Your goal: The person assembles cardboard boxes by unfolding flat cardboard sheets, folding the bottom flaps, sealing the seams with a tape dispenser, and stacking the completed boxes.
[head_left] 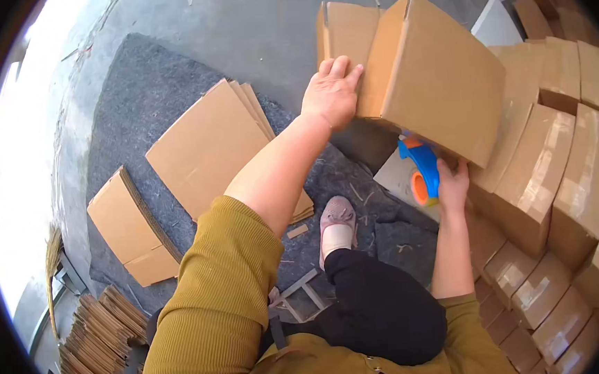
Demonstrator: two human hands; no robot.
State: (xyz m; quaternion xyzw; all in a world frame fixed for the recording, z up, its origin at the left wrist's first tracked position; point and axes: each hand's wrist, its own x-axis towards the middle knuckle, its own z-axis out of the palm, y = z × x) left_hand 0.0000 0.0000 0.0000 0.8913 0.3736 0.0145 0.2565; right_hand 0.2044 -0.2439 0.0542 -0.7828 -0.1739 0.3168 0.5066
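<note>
Now | left hand outstretched, fingers spread against carton | right hand gripping tape dispenser

Grey floor, dark mat (mottled), bright light at left

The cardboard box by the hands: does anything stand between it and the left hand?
Nothing visible stands between the left hand and the cardboard box: the hand appears to rest against its side. The blue tape dispenser, held in the right hand, is by the box's lower edge, not between them.
</note>
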